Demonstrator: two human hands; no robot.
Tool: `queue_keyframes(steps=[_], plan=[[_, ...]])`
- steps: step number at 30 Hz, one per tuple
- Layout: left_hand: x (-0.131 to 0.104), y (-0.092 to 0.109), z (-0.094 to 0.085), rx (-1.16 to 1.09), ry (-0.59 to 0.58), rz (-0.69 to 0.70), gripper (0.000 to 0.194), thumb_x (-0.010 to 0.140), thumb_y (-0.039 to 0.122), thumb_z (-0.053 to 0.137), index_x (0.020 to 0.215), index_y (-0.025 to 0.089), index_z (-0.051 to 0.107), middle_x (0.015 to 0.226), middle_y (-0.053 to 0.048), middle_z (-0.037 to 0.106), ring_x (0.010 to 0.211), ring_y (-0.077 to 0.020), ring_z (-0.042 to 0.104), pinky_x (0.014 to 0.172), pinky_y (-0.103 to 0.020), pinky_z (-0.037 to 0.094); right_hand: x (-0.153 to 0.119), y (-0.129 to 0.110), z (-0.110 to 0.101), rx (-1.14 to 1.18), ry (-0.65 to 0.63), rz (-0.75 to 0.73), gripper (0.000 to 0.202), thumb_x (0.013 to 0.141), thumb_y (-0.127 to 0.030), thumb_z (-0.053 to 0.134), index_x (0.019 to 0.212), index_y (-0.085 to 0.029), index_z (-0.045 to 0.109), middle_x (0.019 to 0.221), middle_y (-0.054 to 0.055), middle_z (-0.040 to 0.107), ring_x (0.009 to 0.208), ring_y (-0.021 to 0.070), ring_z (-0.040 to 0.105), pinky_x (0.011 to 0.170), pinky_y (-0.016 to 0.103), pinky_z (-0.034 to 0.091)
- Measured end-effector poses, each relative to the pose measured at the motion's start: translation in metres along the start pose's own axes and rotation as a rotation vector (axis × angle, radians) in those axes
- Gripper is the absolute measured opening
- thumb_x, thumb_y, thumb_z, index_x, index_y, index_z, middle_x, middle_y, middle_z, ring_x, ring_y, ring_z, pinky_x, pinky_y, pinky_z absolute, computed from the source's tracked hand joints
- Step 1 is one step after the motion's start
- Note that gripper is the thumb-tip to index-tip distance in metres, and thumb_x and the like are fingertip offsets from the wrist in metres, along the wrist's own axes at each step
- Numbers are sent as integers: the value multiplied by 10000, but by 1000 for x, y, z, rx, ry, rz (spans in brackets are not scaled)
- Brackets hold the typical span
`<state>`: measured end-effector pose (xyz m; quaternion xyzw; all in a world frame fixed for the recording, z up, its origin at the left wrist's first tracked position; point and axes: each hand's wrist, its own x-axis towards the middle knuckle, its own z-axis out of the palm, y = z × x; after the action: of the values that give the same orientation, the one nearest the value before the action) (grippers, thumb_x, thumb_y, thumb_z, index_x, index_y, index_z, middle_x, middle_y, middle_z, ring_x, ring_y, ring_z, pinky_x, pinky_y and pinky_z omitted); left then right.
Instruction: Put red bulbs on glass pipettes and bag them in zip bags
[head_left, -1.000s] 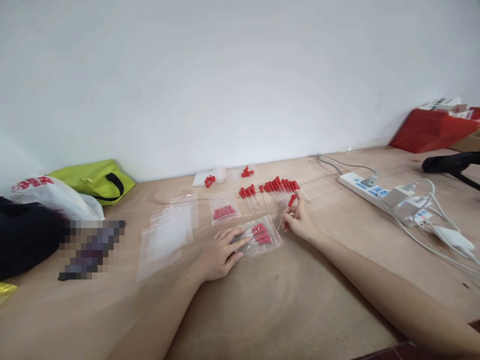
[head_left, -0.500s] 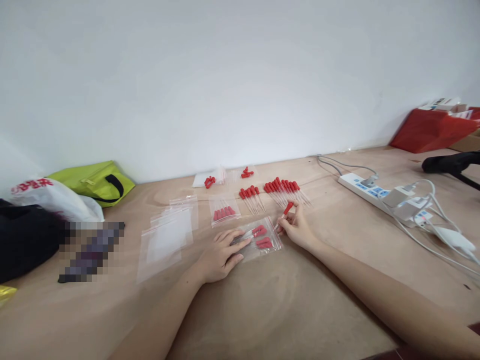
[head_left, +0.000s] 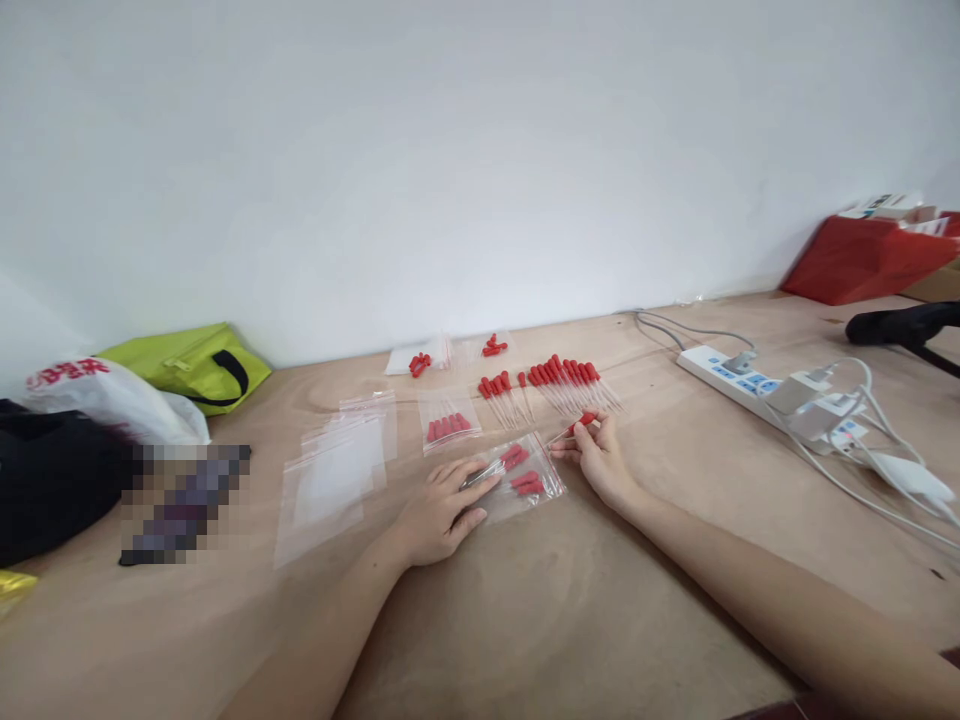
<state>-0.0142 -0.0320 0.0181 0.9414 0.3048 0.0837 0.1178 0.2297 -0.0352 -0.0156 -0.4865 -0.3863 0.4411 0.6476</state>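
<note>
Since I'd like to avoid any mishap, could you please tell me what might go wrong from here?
The red-topped dropper tilted in the right hand has its thin stem near the edge of the clear bag and might snag there. The left hand rests on that bag; any slip could skew it. Loose droppers lie just beyond the right hand; a careless knock may scatter them.

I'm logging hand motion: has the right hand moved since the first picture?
Yes, slightly: the right hand has come nearer the wearer, away from the fanned row of red-bulbed droppers, which lies where it did.
</note>
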Motion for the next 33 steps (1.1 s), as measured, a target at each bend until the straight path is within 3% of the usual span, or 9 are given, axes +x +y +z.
queue_keyframes(steps=[3,9,13,16,19,23,28,30,33], plan=[[0,0,0,3,-5,-3,431,872,288,381,1302,292,355,1334,-54,378,1225,-250,323,990,-462,289,-1,1,2,27,-2,41,396,713,-484,501,914,-272,234,727,-56,462,542,109,567,521,294,509],[0,3,-3,-3,0,-8,429,866,269,393,1294,289,367,1342,-48,371,1224,-242,328,996,-452,292,-3,2,1,-100,-170,124,329,620,-399,633,805,-209,439,664,-39,510,519,93,535,508,258,478],[0,3,-3,-15,3,-20,433,859,267,411,1290,281,374,1334,-49,383,1218,-232,339,996,-443,299,-2,3,-2,-301,-317,77,271,658,-381,612,837,-179,586,630,-11,563,501,107,511,459,248,437],[0,3,-3,-30,15,-29,426,854,275,423,1279,281,392,1335,-47,387,1213,-228,350,996,-435,305,-2,2,-2,-401,-411,-7,244,715,-376,556,843,-189,649,708,21,637,608,147,570,555,278,467],[0,3,-2,-36,19,-26,416,854,278,424,1270,287,406,1344,-41,381,1219,-226,345,999,-435,302,-3,1,-2,-450,-454,-46,226,742,-356,525,810,-186,657,757,30,660,628,149,580,578,278,466],[-1,3,-3,-35,20,-22,417,847,267,433,1263,297,416,1340,-34,390,1222,-229,346,996,-438,306,-2,3,-2,-482,-421,-30,186,691,-332,587,737,-153,605,625,3,608,488,90,489,461,214,387],[-1,3,-3,-36,28,-19,406,844,266,440,1248,308,438,1332,-29,404,1218,-234,355,996,-438,308,-3,1,-1,-380,-597,1,248,735,-383,529,710,-151,615,681,22,631,558,108,525,534,236,406],[0,2,-3,-37,24,-18,402,844,267,441,1244,311,443,1327,-30,411,1218,-233,358,997,-439,307,-2,-1,-1,-341,-580,20,263,729,-407,529,712,-158,610,690,20,629,574,116,532,546,244,411],[0,2,-3,-45,22,-9,399,845,269,440,1241,314,445,1329,-30,411,1219,-231,359,996,-442,309,1,-4,-1,-330,-367,66,291,725,-450,518,746,-164,566,569,-21,553,476,95,474,479,230,382]])
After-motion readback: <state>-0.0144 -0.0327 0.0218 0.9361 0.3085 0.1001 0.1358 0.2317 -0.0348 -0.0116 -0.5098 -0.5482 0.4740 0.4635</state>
